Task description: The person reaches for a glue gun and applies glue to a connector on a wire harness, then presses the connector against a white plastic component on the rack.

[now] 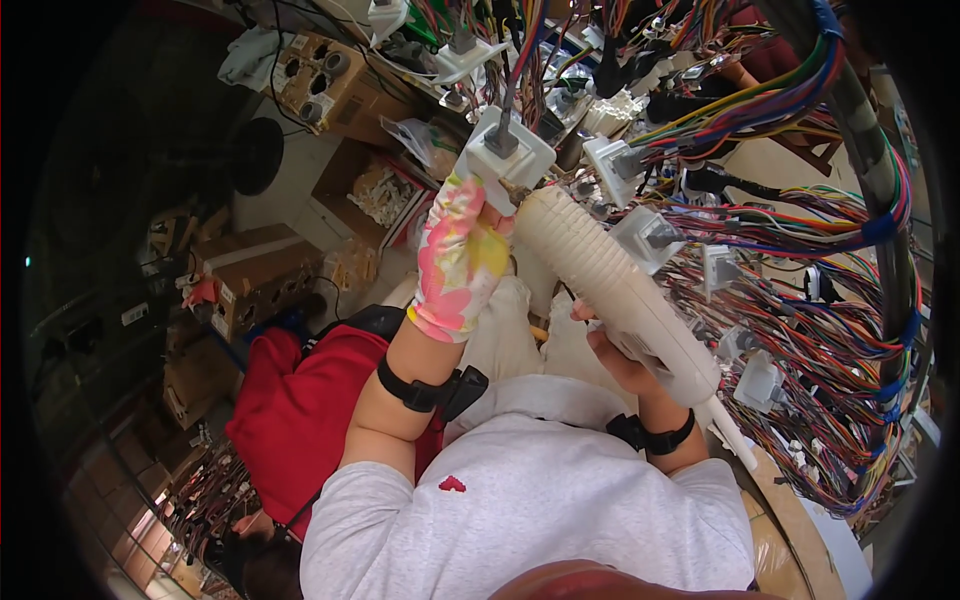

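A: Head view: which step?
B: Probably gluing the white housing (535, 155), upper centre of frame. Gripping it in gloved left hand (455, 262); holding apparent glue gun (625, 285) mid-frame, bare right hand (622, 362) wrapped round the handle. Can't tell contact between gun and housing.
A: Next?
B: Likely calls for a steady housing.
A: Looks?
B: Squarish, tilted, with grey plug (500, 139) on top.

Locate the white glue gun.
In the head view, the white glue gun is right of centre, held in the right hand, its tip beside the gloved left hand.
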Action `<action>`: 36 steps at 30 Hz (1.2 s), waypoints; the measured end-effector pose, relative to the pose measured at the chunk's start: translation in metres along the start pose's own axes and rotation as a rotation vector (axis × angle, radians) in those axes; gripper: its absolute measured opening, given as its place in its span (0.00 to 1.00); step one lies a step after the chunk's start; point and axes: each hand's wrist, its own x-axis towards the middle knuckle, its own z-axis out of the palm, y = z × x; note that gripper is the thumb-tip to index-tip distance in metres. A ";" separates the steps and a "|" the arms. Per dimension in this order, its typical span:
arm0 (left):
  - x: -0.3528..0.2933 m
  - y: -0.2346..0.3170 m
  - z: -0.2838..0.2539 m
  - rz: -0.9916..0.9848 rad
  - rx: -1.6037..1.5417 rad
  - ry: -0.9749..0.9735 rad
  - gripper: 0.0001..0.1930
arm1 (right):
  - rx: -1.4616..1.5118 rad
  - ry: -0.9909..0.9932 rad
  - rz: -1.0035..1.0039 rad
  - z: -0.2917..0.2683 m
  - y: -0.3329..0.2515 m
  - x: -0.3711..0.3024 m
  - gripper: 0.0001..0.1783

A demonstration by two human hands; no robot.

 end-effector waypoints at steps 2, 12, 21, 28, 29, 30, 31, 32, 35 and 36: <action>0.001 0.001 -0.002 0.015 0.103 -0.033 0.11 | -0.049 0.088 0.140 -0.002 0.010 -0.012 0.26; 0.005 0.016 0.008 -0.308 -0.192 -0.170 0.11 | 0.973 0.308 -0.454 0.023 0.038 -0.021 0.34; 0.023 -0.019 -0.020 -0.050 0.285 -0.362 0.20 | 0.936 0.363 -0.396 0.021 0.030 -0.031 0.34; 0.031 -0.023 -0.005 -0.260 -0.121 -0.281 0.26 | -0.230 0.026 -0.091 -0.012 -0.007 -0.010 0.28; 0.031 -0.023 0.000 -0.249 -0.115 -0.326 0.26 | -0.234 -0.009 -0.164 -0.010 -0.007 -0.006 0.26; 0.032 -0.024 0.002 -0.238 -0.109 -0.370 0.26 | -0.229 -0.006 -0.160 0.004 0.008 -0.006 0.26; 0.034 -0.027 0.003 -0.248 -0.109 -0.373 0.26 | 0.322 0.224 -0.275 0.025 0.033 -0.008 0.26; 0.037 -0.028 0.004 -0.283 -0.171 -0.346 0.26 | 0.880 0.447 -0.382 0.039 0.046 -0.009 0.26; 0.040 -0.029 0.005 -0.331 -0.315 -0.333 0.27 | 0.909 0.462 -0.362 0.042 0.043 -0.005 0.26; 0.040 -0.029 0.006 -0.348 -0.399 -0.357 0.27 | 0.910 0.464 -0.360 0.039 0.042 -0.006 0.26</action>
